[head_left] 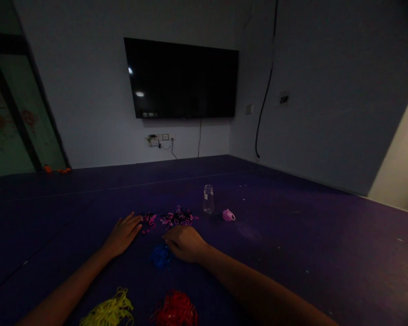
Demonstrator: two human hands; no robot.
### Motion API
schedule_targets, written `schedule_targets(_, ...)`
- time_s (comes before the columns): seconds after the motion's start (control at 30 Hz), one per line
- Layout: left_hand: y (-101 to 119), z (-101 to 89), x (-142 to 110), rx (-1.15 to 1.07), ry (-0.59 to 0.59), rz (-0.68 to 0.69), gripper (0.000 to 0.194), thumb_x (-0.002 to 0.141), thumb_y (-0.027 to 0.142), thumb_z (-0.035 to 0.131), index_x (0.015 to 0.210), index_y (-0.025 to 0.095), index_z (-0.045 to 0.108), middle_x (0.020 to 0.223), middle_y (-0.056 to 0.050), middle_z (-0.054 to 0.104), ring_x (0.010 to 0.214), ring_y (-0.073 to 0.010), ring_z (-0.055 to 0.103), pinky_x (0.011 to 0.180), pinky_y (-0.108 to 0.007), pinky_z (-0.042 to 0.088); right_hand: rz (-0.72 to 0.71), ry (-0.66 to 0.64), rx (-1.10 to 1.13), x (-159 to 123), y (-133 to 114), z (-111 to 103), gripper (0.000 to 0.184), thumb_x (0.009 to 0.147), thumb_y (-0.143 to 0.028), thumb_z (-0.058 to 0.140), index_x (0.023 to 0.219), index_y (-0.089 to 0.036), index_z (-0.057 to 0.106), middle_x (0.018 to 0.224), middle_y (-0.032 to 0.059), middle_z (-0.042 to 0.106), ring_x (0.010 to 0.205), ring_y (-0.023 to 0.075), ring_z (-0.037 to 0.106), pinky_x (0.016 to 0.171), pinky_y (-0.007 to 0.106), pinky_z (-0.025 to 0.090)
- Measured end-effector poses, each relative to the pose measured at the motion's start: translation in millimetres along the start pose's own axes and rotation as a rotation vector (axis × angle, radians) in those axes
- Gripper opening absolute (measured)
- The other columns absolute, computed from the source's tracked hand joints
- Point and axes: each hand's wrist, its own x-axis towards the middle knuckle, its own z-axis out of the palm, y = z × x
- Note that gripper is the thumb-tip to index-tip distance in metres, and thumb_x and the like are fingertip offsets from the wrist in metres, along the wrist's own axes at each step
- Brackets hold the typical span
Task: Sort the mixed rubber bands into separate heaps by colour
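Note:
My left hand (125, 232) lies flat on the purple surface, fingers stretched out beside a small cluster of pink and dark rubber bands (149, 220). A larger spread of pink and dark bands (178, 217) lies just beyond my right hand (186, 243). That hand is bent down with its fingers curled together, at the upper right edge of a blue pile of bands (161, 256). Whatever its fingertips may pinch is too dark and small to make out. Closer to me are a yellow-green pile of bands (110, 311) and a red pile (177, 309).
An upright clear bottle (208, 200) stands beyond the bands, with a pink cap with a loop (228, 215) to its right. The purple surface (292, 244) reaches the walls. A black television (185, 81) hangs on the wall above sockets (161, 137) and cables.

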Motion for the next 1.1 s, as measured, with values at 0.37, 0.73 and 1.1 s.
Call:
schedule_targets(0.37,8,-17.4,-4,-0.022,0.203,0.095,0.045,0.089,0.042,0.031,0.087,0.019,0.069,0.096,-0.009,0.07,0.097,-0.024,0.062,0.091,-0.041,0.046,-0.022,0.007,-0.008,-1,1,1,0.025,0.091,-0.022,0.038,0.101,-0.018,0.061,0.098,0.0068,0.067,0.093,0.0161,0.06,0.078,0.025,0.041)
schedule_targets(0.73,8,-14.4,-4,0.007,0.156,0.059,0.043,0.087,0.038,0.033,0.097,0.017,0.069,0.113,-0.01,0.066,0.114,-0.0277,0.053,0.096,-0.045,0.043,-0.029,0.001,-0.024,0,-1,-2,0.024,0.09,-0.02,0.039,0.102,-0.018,0.061,0.099,0.0056,0.067,0.092,0.0158,0.06,0.078,0.025,0.041)
schedule_targets(1.1,5,-12.5,-2,0.02,0.098,0.046,0.045,0.088,0.041,0.032,0.111,0.018,0.064,0.121,-0.009,0.062,0.117,-0.0259,0.051,0.099,-0.044,0.039,-0.038,0.011,-0.023,-1,0,-1,0.025,0.09,-0.022,0.039,0.099,-0.017,0.061,0.098,0.0063,0.067,0.091,0.0162,0.06,0.077,0.026,0.041)
